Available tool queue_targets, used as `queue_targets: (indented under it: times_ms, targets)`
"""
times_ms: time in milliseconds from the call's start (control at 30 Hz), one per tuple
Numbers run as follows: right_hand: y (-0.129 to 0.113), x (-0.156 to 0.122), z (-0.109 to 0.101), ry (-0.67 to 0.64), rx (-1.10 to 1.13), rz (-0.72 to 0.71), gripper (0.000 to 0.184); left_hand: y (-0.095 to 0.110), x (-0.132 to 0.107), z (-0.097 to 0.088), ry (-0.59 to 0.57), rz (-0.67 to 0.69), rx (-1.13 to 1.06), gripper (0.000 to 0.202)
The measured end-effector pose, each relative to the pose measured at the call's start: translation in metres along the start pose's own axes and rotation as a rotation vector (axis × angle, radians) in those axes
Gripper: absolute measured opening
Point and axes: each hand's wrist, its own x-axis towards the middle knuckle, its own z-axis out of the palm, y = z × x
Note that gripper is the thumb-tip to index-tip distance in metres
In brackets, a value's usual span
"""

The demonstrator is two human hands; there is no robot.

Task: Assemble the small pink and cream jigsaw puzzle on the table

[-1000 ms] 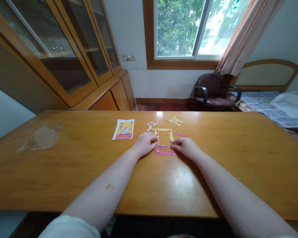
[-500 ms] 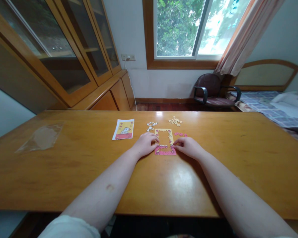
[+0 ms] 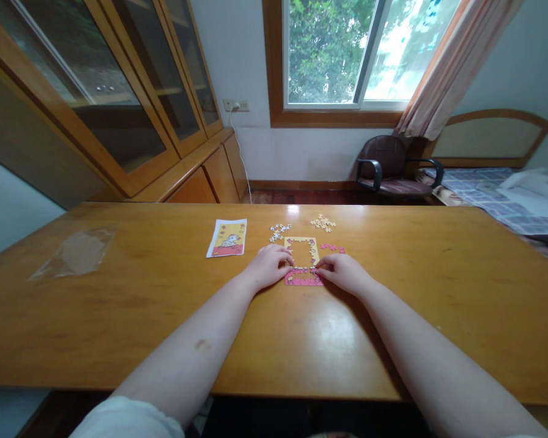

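Observation:
A partly assembled jigsaw puzzle [image 3: 305,281] lies flat on the table, with a yellow upper border, a pink lower part and an opening in the middle. My left hand [image 3: 270,266] rests at its left side, thumb and fingers closed on the edge. At the right side, my right hand [image 3: 343,271] pinches a small puzzle piece at the right end of the row crossing the puzzle; the fingertips mostly hide it. Loose pink pieces [image 3: 332,248] lie just beyond my right hand. White patterned pieces [image 3: 278,232] and yellow pieces [image 3: 323,223] form two groups behind the puzzle.
A picture card [image 3: 227,238] with a white animal on yellow and pink lies left of the puzzle. Farther left is a clear plastic bag [image 3: 75,252] on the wooden table [image 3: 164,316]. Beyond the table stand a chair [image 3: 386,167] and a glass-doored cabinet [image 3: 132,121].
My right hand has moved slightly left, and the gap at the right end of the puzzle's middle row has narrowed. My left hand has stayed almost in place.

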Motion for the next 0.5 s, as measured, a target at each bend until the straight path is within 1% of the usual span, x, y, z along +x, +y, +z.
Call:
queue_targets:
  times_ms: [267, 500]
  targets:
    - [-0.0048, 0.0004, 0.0054, 0.003, 0.01, -0.012, 0.015, -0.0015, -0.0004, 0.0014, -0.011, 0.011, 0.013, 0.012]
    - [-0.007, -0.0003, 0.0044, -0.005, 0.033, -0.014, 0.018, -0.0021, -0.0012, 0.0012, -0.003, 0.028, 0.003, 0.015]
